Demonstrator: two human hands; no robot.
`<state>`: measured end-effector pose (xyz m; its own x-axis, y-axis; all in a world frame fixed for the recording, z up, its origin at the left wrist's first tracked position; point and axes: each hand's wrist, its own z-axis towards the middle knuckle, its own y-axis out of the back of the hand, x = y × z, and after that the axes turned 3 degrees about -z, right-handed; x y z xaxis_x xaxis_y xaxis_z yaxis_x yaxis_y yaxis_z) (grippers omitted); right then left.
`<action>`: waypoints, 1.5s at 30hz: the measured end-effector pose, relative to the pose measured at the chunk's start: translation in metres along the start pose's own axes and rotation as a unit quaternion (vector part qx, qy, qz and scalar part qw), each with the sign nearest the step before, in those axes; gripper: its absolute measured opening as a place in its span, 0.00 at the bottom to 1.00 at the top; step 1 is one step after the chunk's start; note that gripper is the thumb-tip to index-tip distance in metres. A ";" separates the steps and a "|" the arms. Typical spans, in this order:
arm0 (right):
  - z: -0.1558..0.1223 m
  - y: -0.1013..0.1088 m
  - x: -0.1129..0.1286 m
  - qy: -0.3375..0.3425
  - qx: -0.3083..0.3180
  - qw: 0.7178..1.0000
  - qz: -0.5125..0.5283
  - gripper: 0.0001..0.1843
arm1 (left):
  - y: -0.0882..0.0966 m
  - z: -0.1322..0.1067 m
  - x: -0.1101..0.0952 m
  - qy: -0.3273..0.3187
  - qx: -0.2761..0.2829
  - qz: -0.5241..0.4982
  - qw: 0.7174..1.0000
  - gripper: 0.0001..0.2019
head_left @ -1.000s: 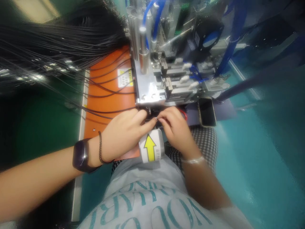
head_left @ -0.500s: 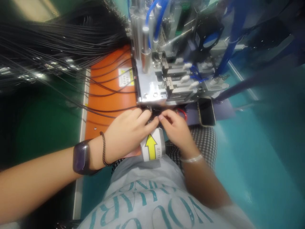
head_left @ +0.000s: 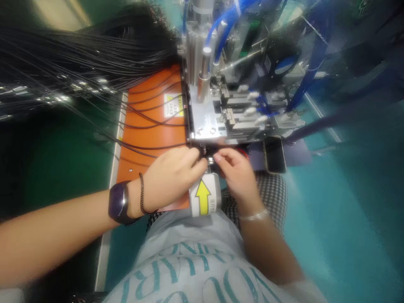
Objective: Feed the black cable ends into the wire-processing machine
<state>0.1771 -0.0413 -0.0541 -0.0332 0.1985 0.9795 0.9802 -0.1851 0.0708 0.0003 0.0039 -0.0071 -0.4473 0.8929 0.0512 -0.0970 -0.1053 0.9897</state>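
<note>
My left hand (head_left: pixel 172 174) and my right hand (head_left: pixel 235 168) meet at the front edge of an aluminium fixture plate (head_left: pixel 205 120). Between their fingertips sits a small metal cable end (head_left: pixel 210 160), on a thin black cable (head_left: pixel 151 149). Both hands appear to pinch that cable, though fingers hide most of it. Several more such cables cross the orange mat (head_left: pixel 151 139) and fan out into a dense black bundle (head_left: pixel 94 57) at the far left. A white tag with a yellow arrow (head_left: pixel 203 195) stands just below my hands.
Behind the plate rise pneumatic cylinders (head_left: pixel 203 73) with blue air tubes (head_left: pixel 230 23) and metal clamps (head_left: pixel 236 111). To the right lie a phone (head_left: pixel 274 155) on a dark pad and a red loop (head_left: pixel 242 151). Green and teal benches flank the machine.
The view has shifted slightly, moving the machine down and right. My fingertips have drawn a little apart, and more of the small metal cable end now shows between them.
</note>
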 end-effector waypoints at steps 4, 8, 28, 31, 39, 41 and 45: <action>-0.003 0.000 0.006 0.036 -0.022 0.995 -0.090 0.06 | 0.000 -0.001 0.000 0.000 -0.006 0.008 1.000 0.11; -0.003 0.001 0.007 0.020 -0.026 0.988 -0.154 0.07 | 0.000 -0.001 0.000 -0.005 -0.007 0.007 1.000 0.12; -0.005 0.007 0.007 0.153 -0.016 0.952 -0.264 0.06 | -0.001 -0.001 0.000 -0.013 -0.007 0.026 1.000 0.18; -0.004 0.006 0.007 0.171 -0.002 0.942 -0.289 0.06 | 0.000 -0.001 -0.001 -0.014 -0.007 0.024 1.000 0.17; -0.004 -0.001 0.005 0.156 -0.008 0.936 -0.315 0.05 | 0.002 0.002 -0.003 -0.002 0.005 0.041 0.999 0.17; -0.004 -0.002 0.006 0.158 -0.005 0.935 -0.317 0.05 | 0.002 0.001 -0.004 -0.003 0.010 0.049 0.999 0.19; -0.002 -0.002 0.009 0.146 -0.001 0.936 -0.321 0.05 | 0.004 0.000 -0.005 -0.008 0.018 0.056 0.998 0.20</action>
<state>0.1741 -0.0412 -0.0456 -0.6672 -0.0026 0.7449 0.7397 -0.1199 0.6621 0.0022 -0.0005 -0.0036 -0.4400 0.8830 0.1631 -0.0151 -0.1889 0.9819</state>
